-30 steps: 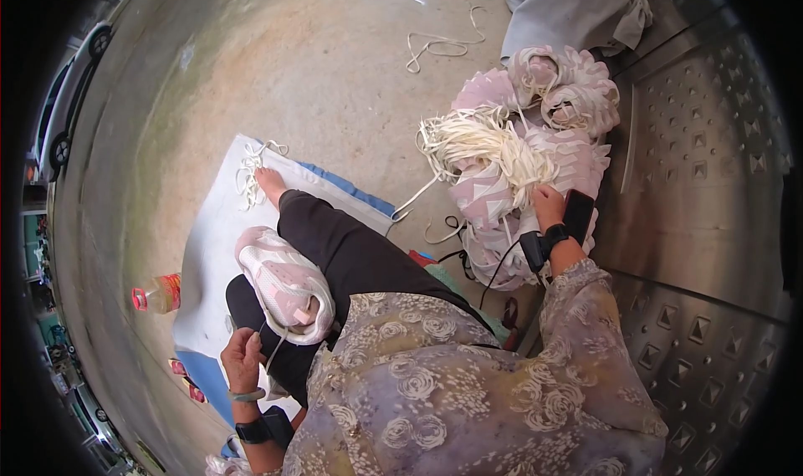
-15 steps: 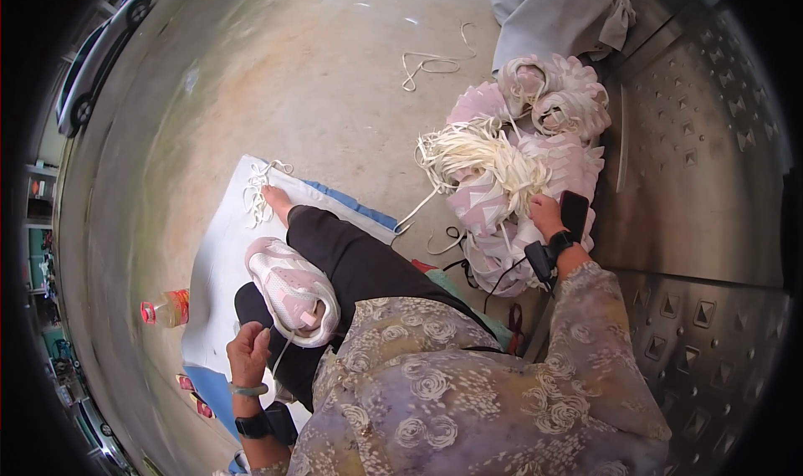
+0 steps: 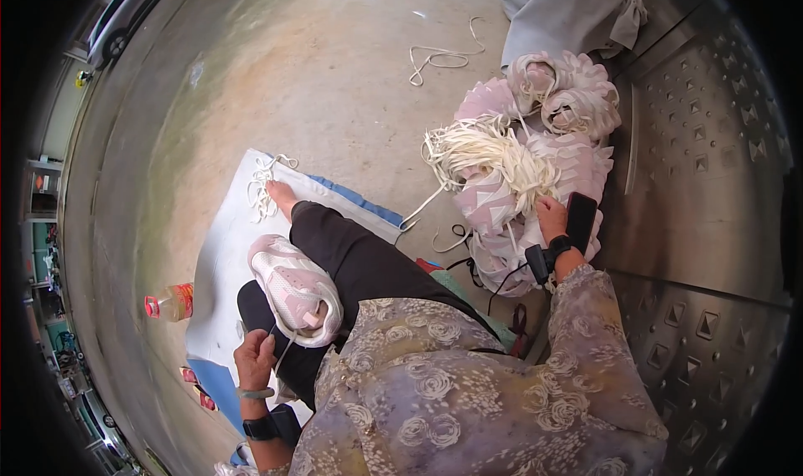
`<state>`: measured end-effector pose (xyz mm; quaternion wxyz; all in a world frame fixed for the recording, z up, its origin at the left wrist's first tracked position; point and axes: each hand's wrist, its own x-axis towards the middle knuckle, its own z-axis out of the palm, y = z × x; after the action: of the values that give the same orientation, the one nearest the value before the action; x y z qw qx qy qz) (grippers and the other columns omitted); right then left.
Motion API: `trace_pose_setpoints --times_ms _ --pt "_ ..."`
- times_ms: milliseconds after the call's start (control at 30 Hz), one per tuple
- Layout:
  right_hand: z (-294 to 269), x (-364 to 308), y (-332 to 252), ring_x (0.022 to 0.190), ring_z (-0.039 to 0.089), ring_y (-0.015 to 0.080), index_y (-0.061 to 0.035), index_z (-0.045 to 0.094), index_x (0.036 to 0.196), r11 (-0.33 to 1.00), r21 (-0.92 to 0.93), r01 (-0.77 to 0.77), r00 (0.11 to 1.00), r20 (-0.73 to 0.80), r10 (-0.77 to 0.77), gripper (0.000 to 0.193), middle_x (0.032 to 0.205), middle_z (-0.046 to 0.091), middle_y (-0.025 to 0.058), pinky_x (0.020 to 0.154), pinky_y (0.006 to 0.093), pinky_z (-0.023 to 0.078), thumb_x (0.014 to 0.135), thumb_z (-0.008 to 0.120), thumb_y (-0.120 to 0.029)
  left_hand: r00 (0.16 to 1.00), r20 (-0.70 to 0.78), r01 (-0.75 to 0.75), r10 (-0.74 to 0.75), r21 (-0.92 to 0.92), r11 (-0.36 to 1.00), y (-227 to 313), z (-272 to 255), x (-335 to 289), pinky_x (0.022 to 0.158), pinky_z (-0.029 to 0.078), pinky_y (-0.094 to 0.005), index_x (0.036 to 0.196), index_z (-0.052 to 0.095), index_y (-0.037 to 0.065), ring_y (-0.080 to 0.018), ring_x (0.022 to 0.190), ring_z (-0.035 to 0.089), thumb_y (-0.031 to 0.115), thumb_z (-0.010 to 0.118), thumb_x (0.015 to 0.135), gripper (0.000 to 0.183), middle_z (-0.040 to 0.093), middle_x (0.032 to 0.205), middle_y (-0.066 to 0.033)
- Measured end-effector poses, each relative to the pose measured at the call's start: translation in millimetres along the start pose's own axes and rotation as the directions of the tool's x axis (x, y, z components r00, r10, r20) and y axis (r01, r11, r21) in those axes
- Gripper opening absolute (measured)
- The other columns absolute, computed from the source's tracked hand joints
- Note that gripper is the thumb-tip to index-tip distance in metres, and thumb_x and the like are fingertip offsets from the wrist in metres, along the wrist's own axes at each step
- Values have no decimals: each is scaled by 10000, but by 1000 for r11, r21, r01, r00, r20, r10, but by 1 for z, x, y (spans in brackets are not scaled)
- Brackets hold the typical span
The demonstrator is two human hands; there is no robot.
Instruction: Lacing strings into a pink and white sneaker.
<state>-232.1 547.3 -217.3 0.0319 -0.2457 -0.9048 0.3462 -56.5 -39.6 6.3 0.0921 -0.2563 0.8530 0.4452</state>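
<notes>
A pink and white sneaker [image 3: 294,288] rests across my lap, its toe pointing away from me, with a thin lace end hanging near its heel. Close by that heel, my left hand [image 3: 255,357] is closed, fingertips pressed together; what they pinch, if anything, is too small to make out. On the right my right hand [image 3: 552,218] has its fingers closed at the near end of a thick bundle of cream shoelaces [image 3: 493,154]. That bundle lies over a heap of pink and white sneakers [image 3: 577,162]. A dark phone-like device [image 3: 581,218] is beside my right wrist.
A white and blue sheet [image 3: 219,288] lies under my legs, with loose laces [image 3: 261,187] by my foot. A bottle [image 3: 171,302] stands left of it. Grey cloth [image 3: 569,12] lies beyond the sneakers, another lace [image 3: 439,56] on the floor. A metal wall [image 3: 694,175] rises at right.
The view has shifted slightly. My left hand has moved a little down, and its fingers stay closed. My right hand remains at the bundle of shoelaces.
</notes>
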Motion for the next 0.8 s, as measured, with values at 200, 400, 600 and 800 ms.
trace_pose_setpoints --times_ms 200,400,600,800 --pt "-3 3 -12 737 617 320 -106 661 841 993 -105 -49 996 69 57 217 778 629 165 657 376 476 715 586 -266 1000 7 -3 3 67 998 2 8 3 479 440 -218 867 604 6 -60 557 491 138 612 838 136 536 657 4" --pt "5 8 -7 665 604 265 -47 628 820 999 5 -38 999 11 38 179 722 608 162 634 348 465 733 570 -191 1000 3 30 -30 50 998 7 5 10 488 449 -225 872 604 7 -61 558 495 135 613 837 133 538 659 5" --pt "-10 18 63 760 595 154 -37 579 910 499 852 -161 985 109 132 158 828 604 65 691 290 497 838 523 -166 993 -28 -104 115 263 959 -38 4 24 616 496 -314 889 619 49 -198 639 615 189 682 765 198 627 731 -104" --pt "-24 -33 62 454 446 112 -61 450 697 864 490 -114 974 226 1 104 576 453 26 403 275 378 800 436 -64 994 -81 -37 73 374 927 2 -8 1 590 479 -373 887 622 62 -307 664 620 334 650 782 293 626 701 -139"
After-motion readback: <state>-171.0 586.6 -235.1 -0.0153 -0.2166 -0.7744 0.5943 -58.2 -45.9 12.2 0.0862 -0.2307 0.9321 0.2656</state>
